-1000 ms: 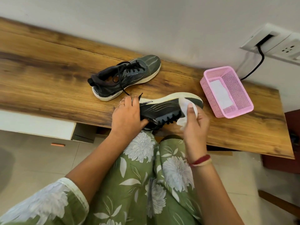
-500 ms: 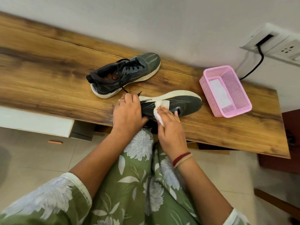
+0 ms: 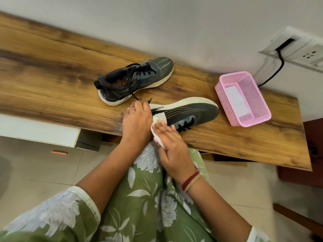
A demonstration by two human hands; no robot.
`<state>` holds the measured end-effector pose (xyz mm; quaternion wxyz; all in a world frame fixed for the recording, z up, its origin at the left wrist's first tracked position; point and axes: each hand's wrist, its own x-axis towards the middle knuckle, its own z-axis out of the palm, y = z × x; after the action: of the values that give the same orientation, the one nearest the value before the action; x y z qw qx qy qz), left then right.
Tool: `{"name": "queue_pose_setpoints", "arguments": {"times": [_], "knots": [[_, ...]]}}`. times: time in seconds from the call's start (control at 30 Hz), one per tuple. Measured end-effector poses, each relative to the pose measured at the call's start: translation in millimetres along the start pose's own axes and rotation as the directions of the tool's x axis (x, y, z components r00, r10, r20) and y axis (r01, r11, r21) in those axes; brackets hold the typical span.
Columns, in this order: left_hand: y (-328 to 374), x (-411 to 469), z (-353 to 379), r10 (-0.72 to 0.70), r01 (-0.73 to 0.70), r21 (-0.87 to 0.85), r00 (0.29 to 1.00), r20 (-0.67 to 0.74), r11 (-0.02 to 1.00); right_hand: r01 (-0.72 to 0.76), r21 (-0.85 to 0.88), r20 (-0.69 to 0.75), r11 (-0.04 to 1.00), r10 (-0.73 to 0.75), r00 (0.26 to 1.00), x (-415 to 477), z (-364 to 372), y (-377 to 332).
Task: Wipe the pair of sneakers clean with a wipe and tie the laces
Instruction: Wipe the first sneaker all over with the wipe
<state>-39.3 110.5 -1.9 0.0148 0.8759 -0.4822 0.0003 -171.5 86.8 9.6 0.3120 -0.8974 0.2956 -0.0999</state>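
Observation:
Two dark grey sneakers with white soles lie on the wooden table [image 3: 52, 70]. The far sneaker [image 3: 138, 79] stands upright with loose black laces. The near sneaker [image 3: 190, 112] is tipped on its side at the table's front edge, sole facing away. My left hand [image 3: 137, 121] grips its heel end. My right hand [image 3: 172, 142] presses a white wipe [image 3: 160, 119] against the shoe's side near the heel, fingers mostly straight over the wipe. The heel itself is hidden under my hands.
A pink mesh basket [image 3: 257, 95] with a white sheet inside sits at the table's right end. A wall socket [image 3: 300, 48] with a black cable is above it. My green floral lap fills the foreground. A white drawer unit [image 3: 38, 130] is below the table at left.
My right hand has carried the wipe from the sneaker's toe end along its side to the heel end, close to my left hand. The left hand and both shoes stayed put.

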Motion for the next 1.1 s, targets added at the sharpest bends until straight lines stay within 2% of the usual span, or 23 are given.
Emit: {"name": "queue_pose_setpoints", "arguments": {"times": [0.13,0.2,0.33,0.4,0.47,0.53,0.57,0.6,0.67,0.77,0.83,0.97,1.03,1.07,1.1], "knots": [[1,1,0,0.004,0.012,-0.106,0.988,0.152,0.994,-0.164,-0.017,-0.094,0.986,0.162,0.982,17,-2,13],[1,1,-1,0.000,0.010,-0.072,0.990,0.139,0.997,-0.172,0.007,-0.098,0.985,0.172,0.980,12,7,8],[1,0,-2,0.004,0.009,-0.096,0.991,0.130,0.995,-0.105,0.263,-0.054,0.959,0.123,0.991,-4,-12,7],[1,0,-1,-0.006,0.021,-0.131,0.994,0.108,0.991,-0.087,0.300,-0.032,0.950,0.101,0.994,-10,-27,9],[1,0,0,-0.012,0.028,-0.155,0.995,0.100,0.988,-0.156,0.312,-0.161,0.937,0.214,0.964,-10,-38,17],[1,0,2,-0.006,0.020,-0.160,0.996,0.086,0.987,-0.288,0.239,-0.345,0.927,0.359,0.867,-1,-46,33],[1,-1,2,-0.005,0.017,-0.156,0.997,0.077,0.988,-0.380,0.122,-0.377,0.917,0.397,0.837,7,-48,39],[0,-1,3,-0.005,0.015,-0.155,0.998,0.067,0.988,-0.452,-0.012,-0.357,0.892,0.419,0.835,13,-47,44],[0,0,3,-0.004,0.014,-0.164,0.998,0.063,0.986,-0.453,-0.186,-0.247,0.872,0.405,0.880,20,-34,47],[-1,0,2,-0.013,0.026,-0.185,0.997,0.069,0.982,-0.318,-0.191,-0.157,0.928,0.291,0.944,19,-11,28],[-1,0,2,-0.023,0.038,-0.189,0.996,0.084,0.981,-0.272,-0.154,-0.151,0.950,0.249,0.957,17,-1,12],[-1,-1,4,-0.026,0.042,-0.154,0.994,0.103,0.987,-0.259,0.001,-0.243,0.966,0.252,0.937,13,6,-10],[-1,-2,5,-0.025,0.040,-0.152,0.995,0.099,0.988,-0.263,0.304,-0.206,0.916,0.333,0.920,13,-4,-11],[-1,-1,4,-0.025,0.038,-0.158,0.996,0.087,0.987,-0.269,0.478,-0.165,0.836,0.386,0.908,13,-13,-10],[0,-1,4,-0.024,0.037,-0.167,0.997,0.079,0.985,-0.262,0.570,-0.170,0.779,0.424,0.890,14,-21,-6]]}}
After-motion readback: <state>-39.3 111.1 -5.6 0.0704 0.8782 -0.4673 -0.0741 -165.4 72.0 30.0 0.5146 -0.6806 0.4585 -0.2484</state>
